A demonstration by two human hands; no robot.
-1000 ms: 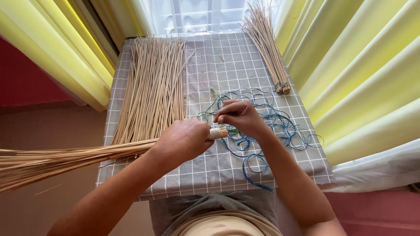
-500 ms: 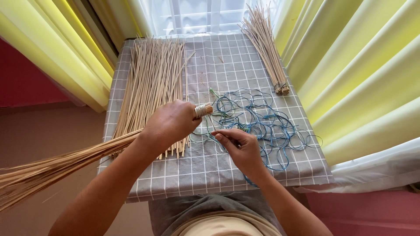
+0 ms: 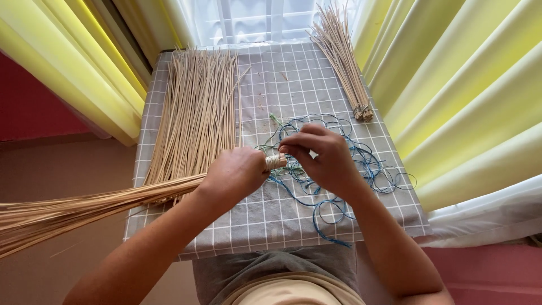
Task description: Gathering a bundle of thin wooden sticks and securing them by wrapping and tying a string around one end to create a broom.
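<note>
I am watching the left hand (image 3: 234, 176) clenching its grip around the bound end of a long broom bundle (image 3: 84, 206) of pale sticks, whose loose ends are fanning out past the left edge of the desk (image 3: 265, 217). Half a second ago that hand was holding the bundle's end higher and farther up the desk, over the loose sticks; now it is sitting lower and nearer the middle, with the wrapped tip (image 3: 275, 162) pointing right. The right hand (image 3: 324, 158) was then lying apart from it, lower down on the cloth among the cord; now it is coming up against the tip, its fingers (image 3: 293, 148) pinched together right at the binding. I cannot tell whether they are gripping a strand there or only touching the wrap.

The blue and green cord (image 3: 344, 175) is lying in tangled loops on the checked cloth under and to the right of the right hand, one loop trailing toward the near edge. The flat layer of loose sticks (image 3: 197, 107) is lying on the desk's left half, and a smaller tied bundle (image 3: 344, 62) is lying slantwise at the far right corner, both sitting where they were. Yellow curtains (image 3: 468, 96) are hanging on either side.
</note>
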